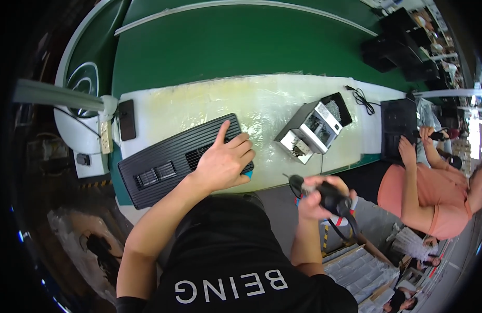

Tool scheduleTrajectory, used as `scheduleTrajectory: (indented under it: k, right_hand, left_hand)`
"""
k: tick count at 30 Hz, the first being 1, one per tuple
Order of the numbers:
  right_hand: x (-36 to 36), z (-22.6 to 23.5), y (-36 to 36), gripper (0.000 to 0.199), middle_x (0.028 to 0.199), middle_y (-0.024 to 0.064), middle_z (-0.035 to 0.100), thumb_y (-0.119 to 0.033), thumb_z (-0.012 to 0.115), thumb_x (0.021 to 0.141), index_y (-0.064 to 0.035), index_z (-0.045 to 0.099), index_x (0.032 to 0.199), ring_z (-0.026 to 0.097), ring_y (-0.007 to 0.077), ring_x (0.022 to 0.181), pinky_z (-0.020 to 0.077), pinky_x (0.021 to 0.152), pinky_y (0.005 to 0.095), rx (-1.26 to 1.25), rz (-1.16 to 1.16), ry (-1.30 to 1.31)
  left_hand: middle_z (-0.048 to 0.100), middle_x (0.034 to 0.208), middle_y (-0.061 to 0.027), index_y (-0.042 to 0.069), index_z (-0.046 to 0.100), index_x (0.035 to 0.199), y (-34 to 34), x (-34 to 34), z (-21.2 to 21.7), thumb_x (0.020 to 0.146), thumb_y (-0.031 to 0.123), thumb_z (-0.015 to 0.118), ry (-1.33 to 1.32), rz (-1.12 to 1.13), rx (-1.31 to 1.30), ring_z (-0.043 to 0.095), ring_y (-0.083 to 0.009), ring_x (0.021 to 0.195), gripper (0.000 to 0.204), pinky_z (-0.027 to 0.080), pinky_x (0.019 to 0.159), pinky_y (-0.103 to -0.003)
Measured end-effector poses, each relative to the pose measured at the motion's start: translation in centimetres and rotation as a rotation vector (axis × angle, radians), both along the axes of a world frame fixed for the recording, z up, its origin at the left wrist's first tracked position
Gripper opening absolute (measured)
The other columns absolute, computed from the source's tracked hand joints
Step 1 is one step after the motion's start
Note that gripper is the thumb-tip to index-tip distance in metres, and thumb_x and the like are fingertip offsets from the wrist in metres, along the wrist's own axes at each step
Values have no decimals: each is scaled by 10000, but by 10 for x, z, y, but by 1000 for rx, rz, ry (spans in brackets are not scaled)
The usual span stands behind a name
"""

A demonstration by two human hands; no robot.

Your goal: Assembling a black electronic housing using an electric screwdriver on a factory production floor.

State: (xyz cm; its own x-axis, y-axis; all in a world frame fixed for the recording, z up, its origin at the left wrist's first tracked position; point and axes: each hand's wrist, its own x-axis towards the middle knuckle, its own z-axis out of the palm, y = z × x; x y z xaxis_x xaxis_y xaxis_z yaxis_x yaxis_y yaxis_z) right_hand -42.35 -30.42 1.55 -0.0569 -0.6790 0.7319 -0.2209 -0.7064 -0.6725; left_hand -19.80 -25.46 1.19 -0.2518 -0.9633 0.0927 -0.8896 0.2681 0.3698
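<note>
At the bench's near edge, the left hand (223,163) lay open, flat on a black vented panel (178,156); the right hand (318,201) gripped a black power screwdriver (334,201), whose cable could snag.

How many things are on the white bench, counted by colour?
Black: 2, the long vented panel under the left hand and the small flat block.
Grey and white: 1, the boxy machine.
Total: 3.
</note>
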Motion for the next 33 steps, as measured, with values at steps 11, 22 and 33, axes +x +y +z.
scheduleTrajectory:
  k: [11,22,33]
  right_hand:
    - [31,86,10,607,1128,183,487,-342,576,936,-45,212,1320,611,267,674,544,573,367,36,800,-70]
    - [68,73,17,820,1174,175,448,-251,588,930,-132,-44,1438,617,267,658,581,563,378,30,704,-94]
    - [73,79,20,489,781,210,602,-247,689,874,53,393,1121,630,296,668,564,659,385,353,774,-11]
  left_hand:
    - [570,982,-40,74,628,940,5,5,-4,645,359,739,7,-26,-18,488,-205,1144,425,251,1101,-593]
    - [569,991,-35,79,625,957,4,7,-3,658,367,742,7,-37,-18,485,-210,1152,431,236,1106,-589]
    - [564,971,-36,86,622,931,5,4,-4,636,363,753,3,-40,-38,491,-211,1136,426,254,1096,-591]
